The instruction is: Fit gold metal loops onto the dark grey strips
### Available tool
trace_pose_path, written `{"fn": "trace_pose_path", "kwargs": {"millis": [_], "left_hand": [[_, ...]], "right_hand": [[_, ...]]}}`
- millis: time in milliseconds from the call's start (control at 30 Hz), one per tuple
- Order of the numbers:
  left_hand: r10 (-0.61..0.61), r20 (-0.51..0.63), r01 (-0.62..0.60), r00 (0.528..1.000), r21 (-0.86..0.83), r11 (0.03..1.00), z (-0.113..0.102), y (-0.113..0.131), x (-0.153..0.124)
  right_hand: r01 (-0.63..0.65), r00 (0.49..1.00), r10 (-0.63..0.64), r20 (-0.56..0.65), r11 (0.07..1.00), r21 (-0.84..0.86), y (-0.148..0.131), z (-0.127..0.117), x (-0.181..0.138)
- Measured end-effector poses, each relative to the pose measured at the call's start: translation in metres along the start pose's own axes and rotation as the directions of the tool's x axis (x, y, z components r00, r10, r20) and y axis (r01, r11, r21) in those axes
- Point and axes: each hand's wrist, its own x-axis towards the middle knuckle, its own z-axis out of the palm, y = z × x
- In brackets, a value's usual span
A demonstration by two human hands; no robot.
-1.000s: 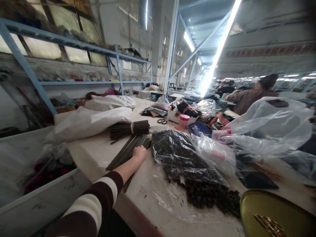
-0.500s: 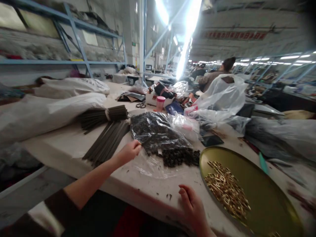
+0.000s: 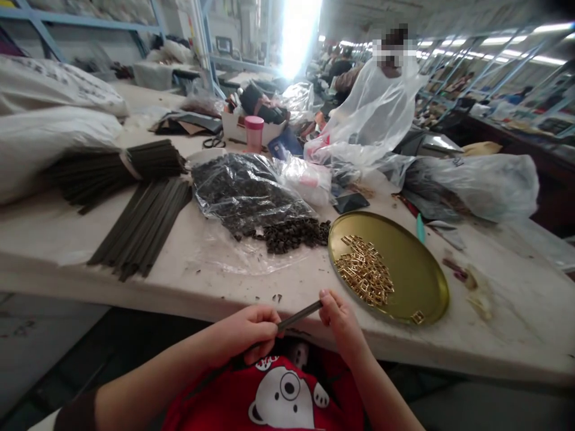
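A narrow dark strip [image 3: 300, 316] is stretched between my two hands, just off the table's front edge and above my red apron. My left hand [image 3: 256, 335] is closed round it, and my right hand [image 3: 338, 317] pinches its upper right end. Further left lie similar loose strips [image 3: 141, 227], with a tied bundle of strips [image 3: 155, 158] behind them. Small black pieces [image 3: 291, 234] spill from a clear plastic bag [image 3: 251, 185] in the middle. To the right, a round gold tray [image 3: 415, 257] holds a heap of small gold-coloured metal buckles [image 3: 366, 272].
White sacks [image 3: 58, 137] lie at the left. Behind the bag stand a pink-lidded jar [image 3: 254, 133], black-handled scissors [image 3: 214, 142] and a full box [image 3: 233, 127]. Clear plastic bags [image 3: 485, 179] cover the right rear. Another person [image 3: 350, 78] is beyond the table.
My left hand has come from beside the plastic bag to the table's front edge. Both hands are now together on a strip. The view has tilted down and shifted.
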Motion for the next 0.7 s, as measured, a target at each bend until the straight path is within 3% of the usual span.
{"fn": "trace_pose_path", "kwargs": {"millis": [233,500,700], "left_hand": [[-0.068,0.068,0.079,0.995,-0.166,0.983,0.008,-0.002,0.015],[0.056,0.115,-0.007,0.992,-0.389,0.921,0.013,-0.006,0.034],[0.123,0.074,-0.079,0.99,-0.435,0.897,0.015,-0.01,0.038]], "right_hand": [[-0.194,0.976,0.164,0.145,0.954,0.228,-0.003,0.011,-0.002],[-0.428,0.904,0.355,0.238,0.749,0.507,0.002,0.02,-0.001],[-0.554,0.832,0.433,0.346,0.62,0.555,0.007,0.033,0.0]]}}
